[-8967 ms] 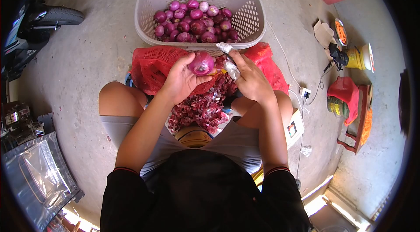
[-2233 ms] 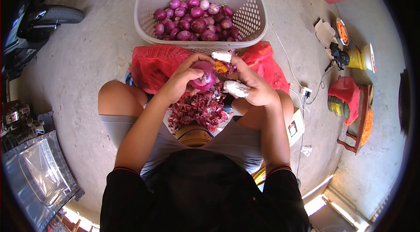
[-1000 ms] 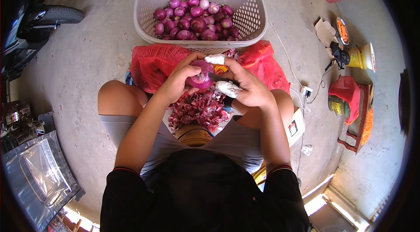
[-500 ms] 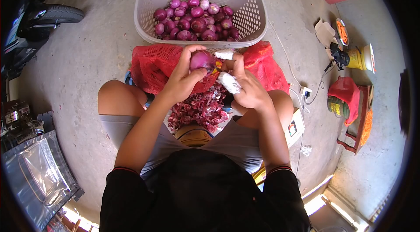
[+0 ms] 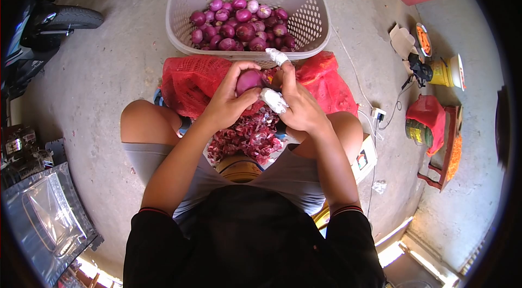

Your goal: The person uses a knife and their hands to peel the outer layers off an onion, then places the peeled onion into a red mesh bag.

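Observation:
My left hand [image 5: 225,104] is closed around a purple-red onion [image 5: 248,82], with the thumb on its near side. My right hand [image 5: 302,107] is close against the onion's right side. White wrapping covers its thumb and index fingertip; the index finger points up and away while the other fingers are curled. What those curled fingers hold is hidden; a small orange-yellow patch shows between the hands. Below them lies a heap of dark red onion skins [image 5: 247,138], between my knees. A red mesh sack [image 5: 187,84] spreads behind the hands.
Beyond the sack stands a grey plastic basket [image 5: 179,30] with many peeled-looking onions [image 5: 244,30]. To the right are a power socket with cables [image 5: 378,114], a yellow bucket [image 5: 445,72] and a small wooden stand [image 5: 450,146]. A motorbike wheel [image 5: 73,17] is at the left.
My right index finger has straightened up and away from the onion. The right thumb has shifted left, closer to the onion. The onion has moved slightly down, still in my left hand.

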The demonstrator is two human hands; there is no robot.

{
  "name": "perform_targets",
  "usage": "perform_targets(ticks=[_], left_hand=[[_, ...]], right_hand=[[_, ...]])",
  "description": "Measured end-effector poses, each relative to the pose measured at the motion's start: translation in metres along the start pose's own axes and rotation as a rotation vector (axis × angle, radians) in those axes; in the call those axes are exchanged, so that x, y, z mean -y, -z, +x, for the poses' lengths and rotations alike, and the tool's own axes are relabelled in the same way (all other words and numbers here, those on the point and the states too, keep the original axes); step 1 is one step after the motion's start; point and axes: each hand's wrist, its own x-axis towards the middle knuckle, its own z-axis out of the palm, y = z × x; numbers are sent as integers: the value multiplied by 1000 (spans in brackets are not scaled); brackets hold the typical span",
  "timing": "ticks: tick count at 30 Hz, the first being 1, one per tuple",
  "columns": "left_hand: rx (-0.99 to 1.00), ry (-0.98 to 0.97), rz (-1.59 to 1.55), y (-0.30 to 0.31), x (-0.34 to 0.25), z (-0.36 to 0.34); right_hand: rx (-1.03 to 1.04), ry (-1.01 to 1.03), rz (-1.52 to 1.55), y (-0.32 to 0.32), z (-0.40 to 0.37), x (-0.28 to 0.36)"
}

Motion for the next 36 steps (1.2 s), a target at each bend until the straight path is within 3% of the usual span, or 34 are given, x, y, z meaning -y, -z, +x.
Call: perform_targets(ticks=[5, 10, 14, 20, 23, 29, 35, 36], left_hand=[[21, 51, -73, -2, -6, -1], [19, -73, 77, 2, -2, 1], [36, -113, 147, 2, -2, 1], [36, -126, 206, 0, 0, 1], [36, -90, 204, 1, -1, 1], [53, 9, 114, 1, -4, -1], [25, -86, 187, 4, 0, 1], [40, -66, 167, 4, 0, 1]], right_hand=[[-11, -17, 7, 1, -3, -10], [86, 74, 32, 5, -5, -4], [41, 98, -20, -1, -4, -5], [39, -17, -101, 0, -2, -6], [9, 11, -81, 1, -1, -3], [15, -117, -96, 6, -2, -1], [4, 100, -125, 2, -4, -4], [5, 65, -119, 1, -3, -3]])
